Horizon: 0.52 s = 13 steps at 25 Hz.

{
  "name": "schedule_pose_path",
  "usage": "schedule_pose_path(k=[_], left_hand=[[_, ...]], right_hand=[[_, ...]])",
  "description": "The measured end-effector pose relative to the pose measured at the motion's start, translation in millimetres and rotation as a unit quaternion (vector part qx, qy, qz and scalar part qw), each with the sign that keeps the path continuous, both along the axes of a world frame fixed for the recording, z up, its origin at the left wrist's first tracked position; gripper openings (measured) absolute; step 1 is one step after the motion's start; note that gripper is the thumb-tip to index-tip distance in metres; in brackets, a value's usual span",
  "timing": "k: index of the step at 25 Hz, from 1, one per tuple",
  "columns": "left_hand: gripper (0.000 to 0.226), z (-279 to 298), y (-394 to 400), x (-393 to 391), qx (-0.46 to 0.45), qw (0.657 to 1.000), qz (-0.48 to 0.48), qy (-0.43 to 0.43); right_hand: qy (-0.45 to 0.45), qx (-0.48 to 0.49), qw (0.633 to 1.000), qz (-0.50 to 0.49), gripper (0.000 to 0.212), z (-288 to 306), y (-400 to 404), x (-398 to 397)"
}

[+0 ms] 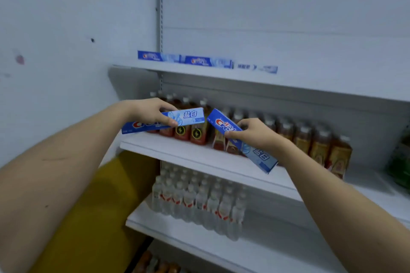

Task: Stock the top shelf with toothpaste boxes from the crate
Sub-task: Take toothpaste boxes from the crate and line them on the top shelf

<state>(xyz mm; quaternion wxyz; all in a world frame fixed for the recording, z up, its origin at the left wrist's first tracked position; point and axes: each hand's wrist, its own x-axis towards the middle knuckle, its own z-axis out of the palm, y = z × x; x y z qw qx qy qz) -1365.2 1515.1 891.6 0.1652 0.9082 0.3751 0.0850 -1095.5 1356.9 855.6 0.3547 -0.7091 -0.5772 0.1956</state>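
Note:
My left hand point(153, 111) grips a blue toothpaste box point(190, 116) held almost level in front of the second shelf. My right hand point(255, 132) grips a second blue toothpaste box point(259, 154) that tilts down to the right. Both boxes hang well below the white top shelf point(310, 84). Three toothpaste boxes point(206, 61) lie in a row along the back of that top shelf, at its left part. The crate is out of view.
Red and amber drink bottles point(319, 142) fill the second shelf point(199, 155) behind my hands. Clear water bottles point(199, 197) stand on the shelf below. A white wall point(66, 29) is at the left, a yellow surface point(99, 206) low down beside the shelving.

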Motion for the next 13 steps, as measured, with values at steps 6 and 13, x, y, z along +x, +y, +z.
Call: schedule_pose_path(k=[6, 13], left_hand=[[0.039, 60, 28, -62, 0.047, 0.998, 0.006, -0.041], [0.037, 79, 67, -91, 0.085, 0.995, 0.004, -0.048]], right_hand=[[-0.084, 0.034, 0.996, -0.020, 0.026, 93, 39, -51], [-0.147, 0.028, 0.988, -0.021, 0.039, 123, 76, -85]])
